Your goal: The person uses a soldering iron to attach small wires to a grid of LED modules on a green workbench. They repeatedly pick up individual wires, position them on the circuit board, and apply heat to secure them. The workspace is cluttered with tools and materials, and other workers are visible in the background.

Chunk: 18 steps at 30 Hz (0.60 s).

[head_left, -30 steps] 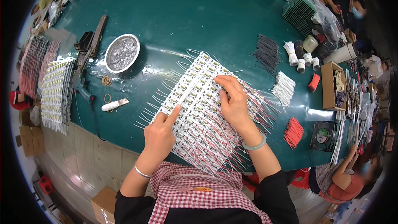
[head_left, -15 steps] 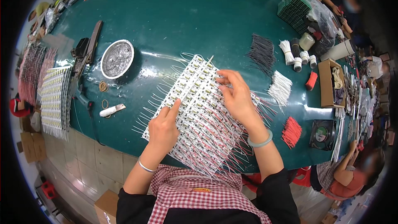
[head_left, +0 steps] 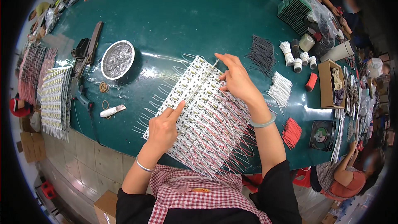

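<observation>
A sheet of white circuit boards (head_left: 188, 72) lies slanted in front of me. Many white and red wires stick out from its boards and edges. A thin pale strip (head_left: 202, 84) runs across the sheet between my hands. My left hand (head_left: 163, 129) rests on the near left part, its index finger stretched onto the strip's near end and the other fingers curled. At the strip's far end, my right hand (head_left: 236, 79) has its index finger extended, with the thumb and other fingers bent low over the boards. Neither hand visibly grasps anything.
A round bowl of silvery material (head_left: 117, 60) stands left, near a soldering iron (head_left: 85, 101) and a stack of similar boards (head_left: 56, 99). Black wires (head_left: 263, 54), white wires (head_left: 280, 88) and red wires (head_left: 292, 132) lie right, beside a cardboard box (head_left: 327, 85). Other people work at the right.
My right hand has moved farther away along the sheet, its index finger now stretched to the strip's far end. My left hand has shifted slightly to the right.
</observation>
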{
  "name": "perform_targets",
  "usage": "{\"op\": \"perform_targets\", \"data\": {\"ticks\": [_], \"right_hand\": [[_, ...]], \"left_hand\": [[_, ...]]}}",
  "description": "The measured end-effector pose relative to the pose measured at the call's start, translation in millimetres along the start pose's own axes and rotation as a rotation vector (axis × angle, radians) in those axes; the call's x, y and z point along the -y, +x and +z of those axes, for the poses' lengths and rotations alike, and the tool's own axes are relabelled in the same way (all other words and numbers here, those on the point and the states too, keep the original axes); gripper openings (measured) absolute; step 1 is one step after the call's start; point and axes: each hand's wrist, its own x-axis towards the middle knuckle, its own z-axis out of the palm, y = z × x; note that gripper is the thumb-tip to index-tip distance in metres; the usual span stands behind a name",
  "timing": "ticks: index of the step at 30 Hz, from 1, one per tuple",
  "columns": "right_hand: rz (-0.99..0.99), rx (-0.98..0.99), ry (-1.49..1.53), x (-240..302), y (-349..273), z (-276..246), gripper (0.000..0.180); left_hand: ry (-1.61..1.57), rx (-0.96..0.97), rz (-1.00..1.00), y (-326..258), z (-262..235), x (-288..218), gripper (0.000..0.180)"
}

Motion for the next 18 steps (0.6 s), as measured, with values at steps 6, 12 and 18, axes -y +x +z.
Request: {"op": "perform_targets", "data": {"ticks": [6,12,18], "right_hand": [[-0.100,-0.080,-0.188,-22.5,8.7,5.8,0.040],[-0.130,-0.134,-0.158,-26.9,5.2,9.5,0.033],[-0.090,-0.101,-0.054,-21.6,0.6,7.8,0.027]], "left_hand": [[-0.012,0.049,0.022,5.2,-3.4,-1.6,0.062],[0.048,0.129,-0.014,10.6,-7.0,-10.1,0.065],[0.209,0.220,0.015,12.9,-3.0,-19.5,0.066]]}}
